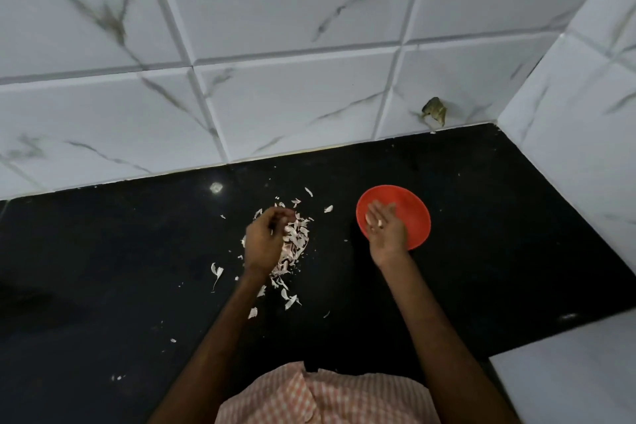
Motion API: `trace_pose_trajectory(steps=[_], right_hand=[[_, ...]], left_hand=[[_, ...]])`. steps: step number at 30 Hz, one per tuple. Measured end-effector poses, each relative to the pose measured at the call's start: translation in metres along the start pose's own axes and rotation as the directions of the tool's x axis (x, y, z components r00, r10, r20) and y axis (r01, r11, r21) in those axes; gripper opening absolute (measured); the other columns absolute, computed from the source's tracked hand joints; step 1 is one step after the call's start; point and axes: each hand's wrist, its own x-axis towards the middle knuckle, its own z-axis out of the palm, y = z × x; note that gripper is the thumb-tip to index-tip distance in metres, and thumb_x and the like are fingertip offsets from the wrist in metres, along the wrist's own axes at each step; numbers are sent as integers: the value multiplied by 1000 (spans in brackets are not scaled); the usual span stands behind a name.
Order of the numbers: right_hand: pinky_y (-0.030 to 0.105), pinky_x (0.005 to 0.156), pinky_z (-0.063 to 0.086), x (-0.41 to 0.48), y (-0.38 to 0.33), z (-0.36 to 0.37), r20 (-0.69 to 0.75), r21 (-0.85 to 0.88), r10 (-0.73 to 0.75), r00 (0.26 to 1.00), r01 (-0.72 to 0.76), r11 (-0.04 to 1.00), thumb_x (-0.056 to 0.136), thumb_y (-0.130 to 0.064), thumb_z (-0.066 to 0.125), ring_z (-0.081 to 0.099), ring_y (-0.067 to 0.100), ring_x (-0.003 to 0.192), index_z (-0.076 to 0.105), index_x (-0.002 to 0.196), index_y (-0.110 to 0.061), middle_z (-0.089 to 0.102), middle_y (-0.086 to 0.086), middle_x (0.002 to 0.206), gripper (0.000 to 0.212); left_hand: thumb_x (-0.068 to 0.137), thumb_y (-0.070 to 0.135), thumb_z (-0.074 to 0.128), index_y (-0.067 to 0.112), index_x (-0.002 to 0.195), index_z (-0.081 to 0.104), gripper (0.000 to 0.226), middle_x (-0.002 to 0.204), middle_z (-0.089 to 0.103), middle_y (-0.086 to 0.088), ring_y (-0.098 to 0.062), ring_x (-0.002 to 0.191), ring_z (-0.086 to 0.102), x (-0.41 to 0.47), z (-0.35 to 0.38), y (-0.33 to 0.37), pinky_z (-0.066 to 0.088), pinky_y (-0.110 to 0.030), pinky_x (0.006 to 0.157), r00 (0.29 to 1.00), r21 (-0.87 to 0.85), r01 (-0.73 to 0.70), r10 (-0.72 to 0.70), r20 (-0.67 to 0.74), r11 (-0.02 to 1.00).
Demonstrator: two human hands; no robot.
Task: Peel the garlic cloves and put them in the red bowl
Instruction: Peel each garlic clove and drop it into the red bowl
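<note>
Directly over the near-left part of the red bowl (411, 213), the right hand (383, 231) is held palm up with its fingers stretched out and relaxed, gripping nothing. A few pale peeled garlic cloves (375, 223) lie loose on it, at the base of the fingers, so they are above the bowl's rim and rest on the hand rather than in the bowl. The hand covers that side of the bowl; the rest of the bowl's inside shows as plain red.

To the left of the bowl, apart from it, the left hand (265, 241) hangs back-up over a heap of papery garlic skins (296, 240). Its fingers are curled in toward the palm with the tips pointing down at the heap. Whether they pinch a clove or a scrap of skin cannot be told, as the hand hides its own fingertips.

More single skins (217, 273) lie scattered farther left of the bowl and nearer the person. Bowl and skins all sit on a glossy black table (488, 244). Behind the bowl rises a white marbled tile wall (292, 96), which turns a corner to the bowl's right and has a dark chipped spot (434, 111) low down behind the bowl. A checked shirt (327, 396) shows at the bottom edge.
</note>
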Motion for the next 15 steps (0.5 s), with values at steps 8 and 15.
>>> trace_pose_trajectory(steps=[8,15], right_hand=[[25,108,38,14,25,-13,225,-638,-459,859,486,597,105,-28,53,49,18,132,57,136,-12,55,5,143,36],[18,91,48,-7,86,-1,605,-715,-224,764,645,269,99,-10,61,60,9,107,67,116,-13,66,0,118,19]], left_hand=[[94,48,64,36,117,64,26,116,62,13,-6,94,63,-45,-16,-73,57,-36,80,973,569,21,-148,177,822],[100,38,58,24,118,66,24,115,62,5,-19,97,66,-48,3,-76,55,-37,75,979,693,-23,-122,160,721]])
